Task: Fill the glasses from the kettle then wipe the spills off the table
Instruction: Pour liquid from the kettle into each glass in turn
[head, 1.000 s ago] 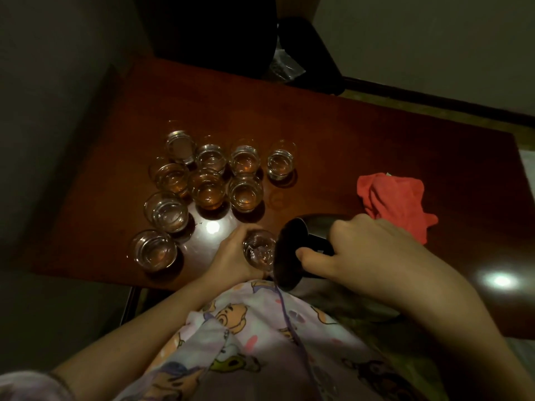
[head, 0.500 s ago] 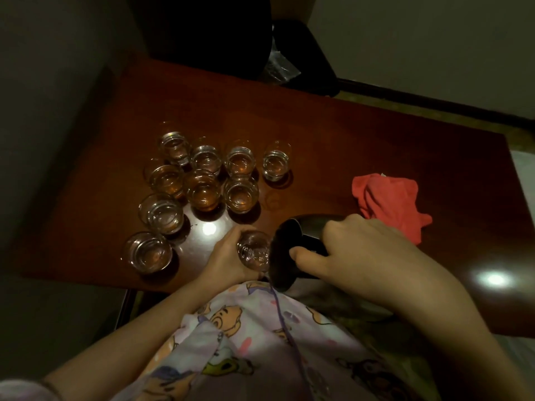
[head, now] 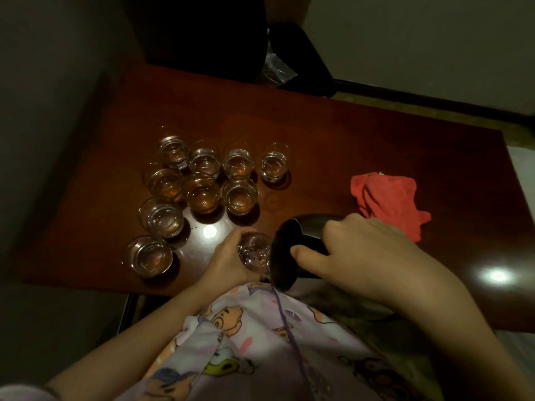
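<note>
Lower centre of frame: left hand (head: 231, 263) grips a small glass (head: 255, 254), likely fragile and slippery. Right hand (head: 362, 256) wraps the tilted kettle (head: 289, 250), likely heavy; hold its body.

Dim, warm overhead light leaves two glare spots on the glossy counter (head: 347, 146); corners fall into shadow, edges bow with wide-angle distortion, detail soft.

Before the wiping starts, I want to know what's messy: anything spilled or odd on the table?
A faint ring-shaped wet mark shows on the table right of the filled glasses. Nothing else stands out.
</note>
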Tool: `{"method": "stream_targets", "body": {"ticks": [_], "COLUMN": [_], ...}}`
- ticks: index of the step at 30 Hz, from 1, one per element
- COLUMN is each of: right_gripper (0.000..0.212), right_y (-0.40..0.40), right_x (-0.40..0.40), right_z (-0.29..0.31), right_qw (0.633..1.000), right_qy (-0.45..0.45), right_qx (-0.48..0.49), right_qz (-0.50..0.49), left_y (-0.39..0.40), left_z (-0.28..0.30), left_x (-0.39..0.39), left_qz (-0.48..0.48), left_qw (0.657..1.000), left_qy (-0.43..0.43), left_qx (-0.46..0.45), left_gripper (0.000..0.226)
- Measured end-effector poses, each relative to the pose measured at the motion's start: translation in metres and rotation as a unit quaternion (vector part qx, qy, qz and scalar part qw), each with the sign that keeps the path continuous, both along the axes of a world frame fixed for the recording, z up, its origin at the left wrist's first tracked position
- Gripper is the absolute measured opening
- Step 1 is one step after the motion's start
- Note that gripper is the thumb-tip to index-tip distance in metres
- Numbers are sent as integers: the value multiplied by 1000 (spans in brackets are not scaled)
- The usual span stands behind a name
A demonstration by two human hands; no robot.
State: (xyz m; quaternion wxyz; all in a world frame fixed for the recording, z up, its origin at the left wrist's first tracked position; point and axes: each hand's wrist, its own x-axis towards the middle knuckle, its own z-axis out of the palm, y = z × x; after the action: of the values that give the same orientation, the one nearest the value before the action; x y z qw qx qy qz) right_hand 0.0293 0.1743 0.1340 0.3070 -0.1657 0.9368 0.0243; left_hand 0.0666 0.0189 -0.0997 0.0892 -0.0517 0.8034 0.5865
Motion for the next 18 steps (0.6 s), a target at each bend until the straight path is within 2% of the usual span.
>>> {"method": "stream_targets", "body": {"ticks": [11,18], "right_gripper": [52,52], "right_y": [0,-3], "right_x": [-3,-4], "right_z": [0,2], "right_qw": [1000,1000], "right_qy": [-8,-14], "right_qx": [7,15], "right_qz": [-9,-8], "left_y": [-1,-1], "left_z": [-3,-2], "left_x": [-2,-1], "left_qz": [-8,-15], "left_qw": [1000,1000], "left_qy": [-3,-4], "left_qx": [-12,19], "left_gripper": [85,75]}}
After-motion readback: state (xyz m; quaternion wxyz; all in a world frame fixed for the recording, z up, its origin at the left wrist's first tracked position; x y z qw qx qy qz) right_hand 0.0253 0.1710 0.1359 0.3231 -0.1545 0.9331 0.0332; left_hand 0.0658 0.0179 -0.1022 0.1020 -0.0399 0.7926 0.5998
